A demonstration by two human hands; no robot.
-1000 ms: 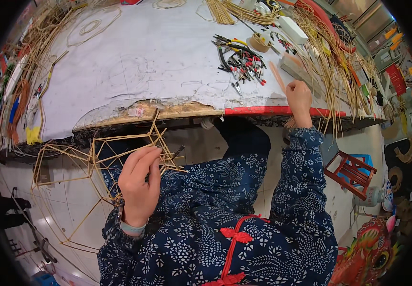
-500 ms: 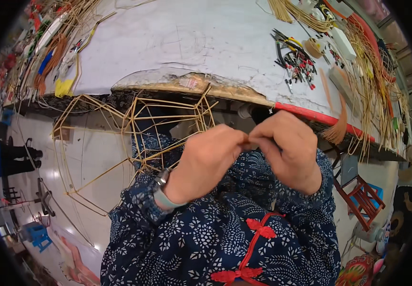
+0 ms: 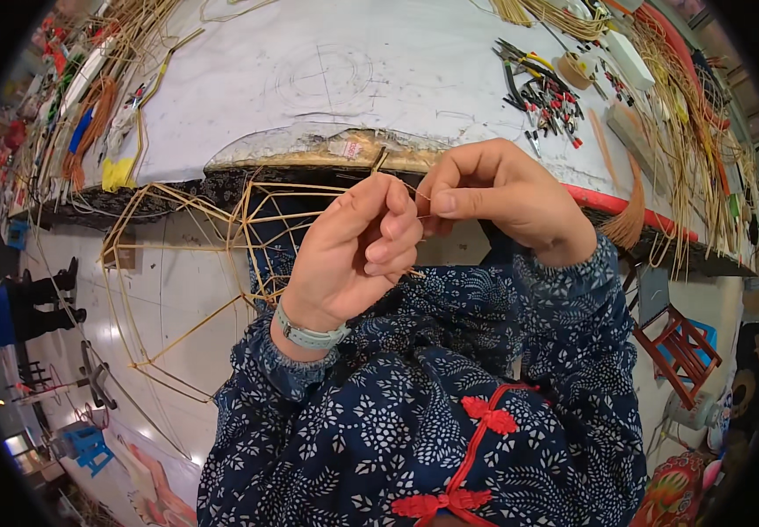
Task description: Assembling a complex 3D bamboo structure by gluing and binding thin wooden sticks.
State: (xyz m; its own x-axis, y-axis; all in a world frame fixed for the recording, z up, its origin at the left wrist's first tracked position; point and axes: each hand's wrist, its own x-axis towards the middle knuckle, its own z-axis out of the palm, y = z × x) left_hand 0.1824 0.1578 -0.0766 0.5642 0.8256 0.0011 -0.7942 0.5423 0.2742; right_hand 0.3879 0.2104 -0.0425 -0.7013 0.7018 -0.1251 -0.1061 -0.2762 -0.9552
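My right hand (image 3: 509,198) is closed in a pinch, thumb against the bent forefinger, on a fine strand (image 3: 418,192), thread or wire. The strand runs across the small gap to my left hand (image 3: 353,241). That hand is turned with its palm partly showing, fingers curled, and its fingertips are closed at the strand's other end. Just left of and behind my left hand is a frame of thin bamboo strips (image 3: 245,220), tied at the joints into an open lattice. Part of it is hidden by my left hand.
The worktable (image 3: 248,79) has a worn front edge with red trim. Pliers (image 3: 520,66) and several small red-and-black tools lie at the right, near a copper-coloured bundle of strands (image 3: 629,211). Bamboo strips (image 3: 660,149) hang over the right side. A wooden chair (image 3: 682,351) stands right.
Both hands have moved up toward the table edge and slightly apart. My left hand has rolled so its palm shows, and the strand between the hands now shows.
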